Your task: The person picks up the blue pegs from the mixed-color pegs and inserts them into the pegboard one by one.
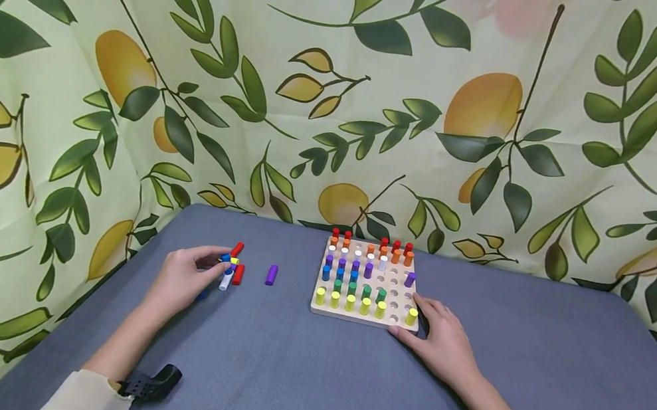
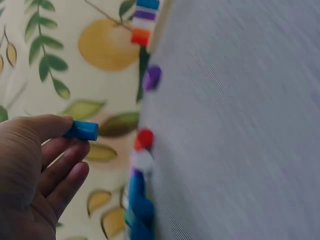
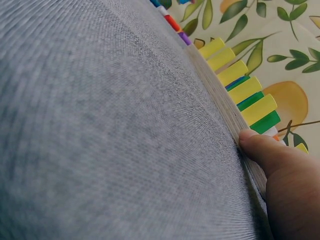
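My left hand [image 1: 181, 281] pinches a blue peg [image 2: 86, 130] between thumb and forefinger, raised a little over a small pile of loose pegs; its other fingers are loosely bent. In the pile lie a red peg [image 1: 238, 275], a white peg [image 1: 226, 280] and others partly hidden by the hand. My right hand [image 1: 444, 341] holds the near right corner of a wooden pegboard [image 1: 341, 314], thumb on the front edge and fingers along the right side. Rows of red, orange, white, purple, blue, green and yellow pegs stand in it. Several holes toward the right are bare.
A purple peg [image 1: 271, 274] lies alone between the pile and the board. Grey cloth [image 1: 286, 374] covers the table. A leaf-and-fruit patterned curtain [image 1: 322, 151] hangs behind the table and along its left side.
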Action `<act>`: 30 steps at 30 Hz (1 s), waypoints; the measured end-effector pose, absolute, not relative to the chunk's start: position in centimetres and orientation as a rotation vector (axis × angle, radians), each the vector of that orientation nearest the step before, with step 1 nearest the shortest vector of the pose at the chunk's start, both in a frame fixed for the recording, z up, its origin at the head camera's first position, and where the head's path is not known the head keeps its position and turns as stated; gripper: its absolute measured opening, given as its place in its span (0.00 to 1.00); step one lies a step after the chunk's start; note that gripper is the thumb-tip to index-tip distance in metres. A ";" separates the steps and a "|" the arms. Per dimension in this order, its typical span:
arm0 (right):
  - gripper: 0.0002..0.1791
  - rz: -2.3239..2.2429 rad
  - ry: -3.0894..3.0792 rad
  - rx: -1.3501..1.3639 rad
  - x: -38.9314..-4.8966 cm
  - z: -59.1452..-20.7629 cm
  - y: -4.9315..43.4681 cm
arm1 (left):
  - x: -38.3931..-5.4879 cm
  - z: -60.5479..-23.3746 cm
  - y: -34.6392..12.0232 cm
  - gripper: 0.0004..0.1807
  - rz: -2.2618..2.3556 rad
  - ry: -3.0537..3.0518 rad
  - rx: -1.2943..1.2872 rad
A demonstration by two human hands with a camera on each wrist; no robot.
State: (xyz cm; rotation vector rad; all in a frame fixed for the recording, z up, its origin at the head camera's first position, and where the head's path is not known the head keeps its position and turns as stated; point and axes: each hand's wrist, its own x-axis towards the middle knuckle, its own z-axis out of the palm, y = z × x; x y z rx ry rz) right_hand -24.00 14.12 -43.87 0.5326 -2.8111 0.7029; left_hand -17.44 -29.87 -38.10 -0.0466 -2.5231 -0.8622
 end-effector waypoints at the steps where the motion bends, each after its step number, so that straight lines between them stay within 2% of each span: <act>1: 0.49 0.700 -2.813 0.532 -24.0 -43.9 14.1 | -17.6 -37.7 -29.4 0.14 -0.881 -2.524 -0.059; 25: 0.48 0.708 -2.799 0.527 -24.0 -43.9 13.9 | -23.7 -33.8 -16.3 0.12 -1.005 -2.542 -0.370; 30: 0.49 0.696 -2.808 0.510 -23.9 -43.9 14.0 | -24.8 -33.2 -14.0 0.15 -1.048 -2.595 -0.451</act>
